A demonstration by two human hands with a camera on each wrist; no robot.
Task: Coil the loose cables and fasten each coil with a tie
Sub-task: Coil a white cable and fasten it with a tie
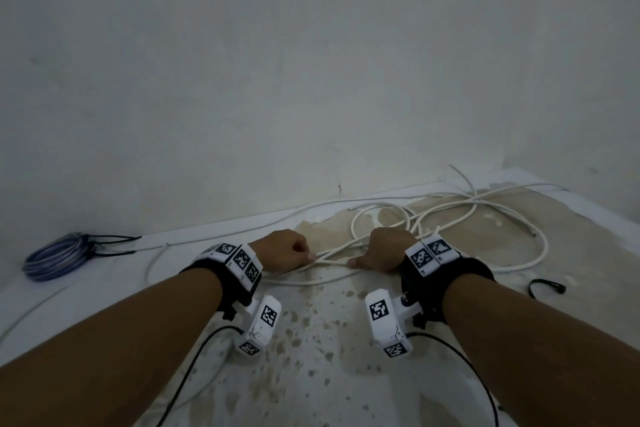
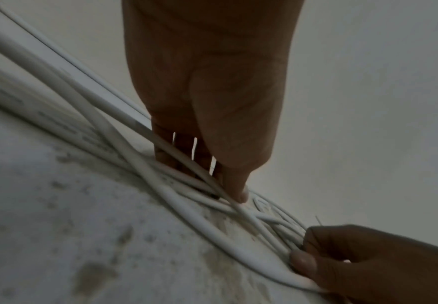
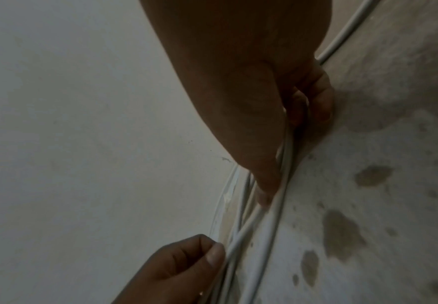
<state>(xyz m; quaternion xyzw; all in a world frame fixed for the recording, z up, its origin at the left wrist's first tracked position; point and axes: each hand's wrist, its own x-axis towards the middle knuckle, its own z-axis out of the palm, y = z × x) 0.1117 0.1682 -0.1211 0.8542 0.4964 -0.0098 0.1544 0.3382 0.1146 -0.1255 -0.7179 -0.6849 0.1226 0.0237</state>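
Note:
A long white cable [image 1: 331, 262] sprawls in loose loops over the stained floor, mostly to the right by the wall. My left hand [image 1: 304, 255] and right hand [image 1: 360, 262] sit side by side, each gripping a bundle of its strands low over the floor. In the left wrist view my left hand [image 2: 228, 181] has its fingers curled round several strands of the cable [image 2: 202, 224], and the right hand [image 2: 363, 265] holds them further along. In the right wrist view the right hand [image 3: 277, 148] pinches the cable [image 3: 241, 234] while the left hand [image 3: 186, 267] grips it below.
A blue cable coil [image 1: 55, 256] fastened with black ties lies at the far left by the wall. A loose black tie [image 1: 547, 286] lies on the floor at the right. A thin grey cable [image 1: 34, 308] runs along the left. The wall [image 1: 311, 80] stands close ahead.

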